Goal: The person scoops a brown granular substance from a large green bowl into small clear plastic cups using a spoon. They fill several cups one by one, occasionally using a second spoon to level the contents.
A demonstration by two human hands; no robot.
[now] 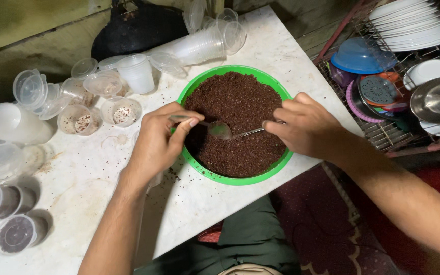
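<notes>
A green bowl [207,173] full of dark brown crumbly mix [240,107] stands on the white marble table [77,178]. My right hand [306,127] grips the handle of a metal spoon [220,131], whose bowl lies over the mix near the left rim. My left hand [154,145] holds a small clear plastic cup [177,118] at the bowl's left edge, its mouth right next to the spoon. The hand hides most of the cup, so I cannot tell what is in it.
Empty clear cups and lids [103,84] crowd the back left, with a stack of cups [199,46] lying on its side. Filled, lidded cups [14,234] sit front left. A dish rack [383,135] on the right holds plates [408,23], a blue bowl [362,56] and a metal pan [439,99].
</notes>
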